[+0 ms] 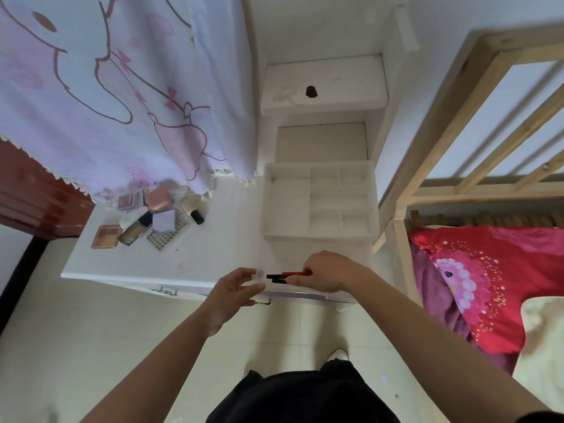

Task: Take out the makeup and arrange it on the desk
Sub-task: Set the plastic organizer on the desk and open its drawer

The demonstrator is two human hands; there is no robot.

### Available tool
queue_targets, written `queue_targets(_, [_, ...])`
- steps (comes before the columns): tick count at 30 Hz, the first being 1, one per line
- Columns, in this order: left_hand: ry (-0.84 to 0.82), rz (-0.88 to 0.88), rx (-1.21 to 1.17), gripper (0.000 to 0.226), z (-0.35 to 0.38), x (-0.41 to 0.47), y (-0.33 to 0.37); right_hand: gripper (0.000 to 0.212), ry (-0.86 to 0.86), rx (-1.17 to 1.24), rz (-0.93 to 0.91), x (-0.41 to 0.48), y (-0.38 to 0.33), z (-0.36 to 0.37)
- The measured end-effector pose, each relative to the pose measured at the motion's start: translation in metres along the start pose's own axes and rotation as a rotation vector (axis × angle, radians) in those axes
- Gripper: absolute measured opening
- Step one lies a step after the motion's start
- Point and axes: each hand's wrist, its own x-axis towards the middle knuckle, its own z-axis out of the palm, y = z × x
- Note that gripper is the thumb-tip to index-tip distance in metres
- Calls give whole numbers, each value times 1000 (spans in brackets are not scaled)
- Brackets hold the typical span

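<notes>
My right hand (pixel 328 271) grips a red pencil and a black pencil (pixel 282 276) over the front edge of the white desk (pixel 213 254). Their tips point left toward my left hand (pixel 236 290), whose fingers pinch a small clear cap (pixel 259 273). A white organizer box (pixel 319 201) with several empty compartments stands on the desk's right side. On the left side of the desk lies a cluster of makeup: a pink compact (pixel 158 199), a blush palette (pixel 127 201), a tan palette (pixel 106 236), a foundation bottle (pixel 134 231), a brush (pixel 192 210) and a square mirrored case (pixel 164 221).
A cartoon-print cloth (pixel 122 87) hangs over the desk's back left. A wooden bed frame (pixel 457 148) and red bedding (pixel 488 285) stand close on the right. A white shelf (pixel 325 87) sits behind the organizer. Tiled floor lies below.
</notes>
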Motion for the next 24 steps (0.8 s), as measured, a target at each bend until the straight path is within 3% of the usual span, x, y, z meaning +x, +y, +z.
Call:
queue_targets(4, [3, -5, -21, 26, 1, 0, 0, 67, 11, -61, -7, 1, 2, 0])
queue_targets(14, [-21, -25, -41, 35, -2, 3, -2, 40, -119, 178, -88, -11, 13, -3])
queue_targets(17, [-19, -29, -30, 37, -4, 3, -2, 28, -127, 385, -45, -14, 14, -9])
queue_targets(20, [-22, -31, -27, 36, -4, 3, -1, 28, -53, 502, -40, -16, 19, -15])
queue_targets(24, [-20, -33, -27, 36, -4, 1, 0, 27, -79, 463, -76, -18, 21, -18])
